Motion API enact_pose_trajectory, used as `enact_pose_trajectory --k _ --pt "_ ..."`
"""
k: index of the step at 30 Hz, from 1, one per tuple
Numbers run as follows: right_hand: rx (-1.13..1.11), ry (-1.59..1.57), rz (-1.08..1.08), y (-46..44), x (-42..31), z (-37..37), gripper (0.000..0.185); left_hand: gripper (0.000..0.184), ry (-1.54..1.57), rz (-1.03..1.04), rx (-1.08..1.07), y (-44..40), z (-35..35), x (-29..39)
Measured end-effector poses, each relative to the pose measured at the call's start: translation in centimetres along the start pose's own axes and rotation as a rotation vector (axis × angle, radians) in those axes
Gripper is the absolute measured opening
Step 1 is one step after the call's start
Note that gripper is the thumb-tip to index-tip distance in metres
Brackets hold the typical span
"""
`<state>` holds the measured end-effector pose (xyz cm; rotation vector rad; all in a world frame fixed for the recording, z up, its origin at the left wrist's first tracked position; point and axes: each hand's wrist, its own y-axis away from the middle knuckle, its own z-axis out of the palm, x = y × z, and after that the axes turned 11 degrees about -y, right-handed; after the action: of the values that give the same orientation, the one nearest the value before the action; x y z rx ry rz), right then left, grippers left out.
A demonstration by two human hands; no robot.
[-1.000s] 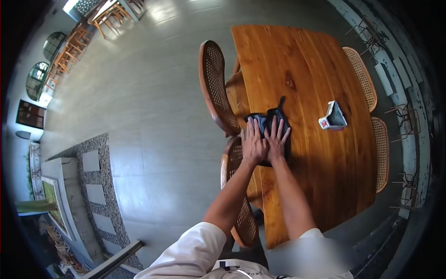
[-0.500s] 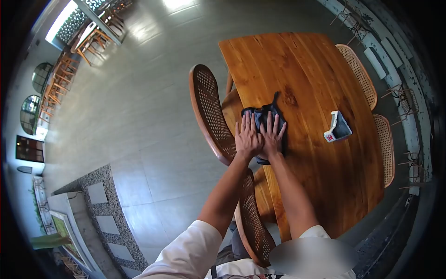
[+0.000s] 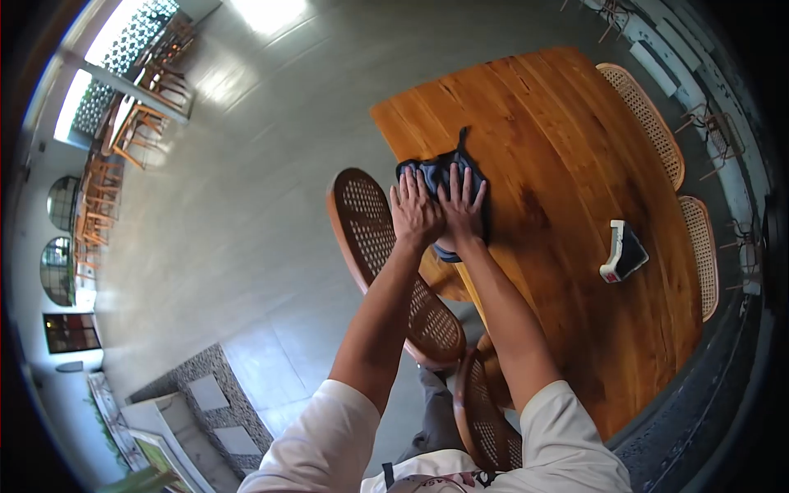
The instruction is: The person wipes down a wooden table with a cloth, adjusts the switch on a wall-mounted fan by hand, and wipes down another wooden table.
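Note:
Both of my hands press flat on a dark cloth (image 3: 470, 159) that lies bunched near the left edge of the wooden table (image 3: 559, 164). My left hand (image 3: 417, 209) has its fingers stretched out over the cloth's left part. Beside it, my right hand (image 3: 462, 205) lies with its fingers spread, and the two hands touch near the thumbs. A thin strap of the cloth sticks out beyond my fingertips. To the right on the table stands a small white and dark holder (image 3: 625, 251) with a red mark.
Close to the table's left edge stand two cane-backed chairs, one (image 3: 366, 215) beside my left forearm and one (image 3: 485, 411) near my body. Two more cane chairs (image 3: 645, 115) line the far right side. Other wooden furniture (image 3: 140, 127) is at the far left.
My hands and the cloth have moved toward the table's far left corner. The view has also turned, so the table and chairs appear rotated.

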<state>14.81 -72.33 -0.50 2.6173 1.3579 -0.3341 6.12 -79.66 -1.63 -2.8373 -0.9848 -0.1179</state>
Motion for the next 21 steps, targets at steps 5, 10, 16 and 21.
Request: enact_pose_trajectory --k 5,10,16,21 --pt "0.102 0.204 0.019 -6.7 -2.3 2.5 0.081 0.069 -0.030 0.009 -0.072 -6.3 0.3 -3.8" --pt "0.054 0.085 0.023 -12.3 -4.1 1.5 0.080 0.073 -0.036 0.055 -0.111 -11.0 0.7 -7.3" --pt "0.096 -0.030 0.029 -19.4 -5.4 1.0 0.099 0.071 -0.114 0.187 -0.140 -18.6 0.6 -11.3" --pt "0.198 -0.062 0.099 -23.9 -5.6 2.6 0.102 0.062 0.013 0.297 -0.231 -24.8 2.1 -13.8"
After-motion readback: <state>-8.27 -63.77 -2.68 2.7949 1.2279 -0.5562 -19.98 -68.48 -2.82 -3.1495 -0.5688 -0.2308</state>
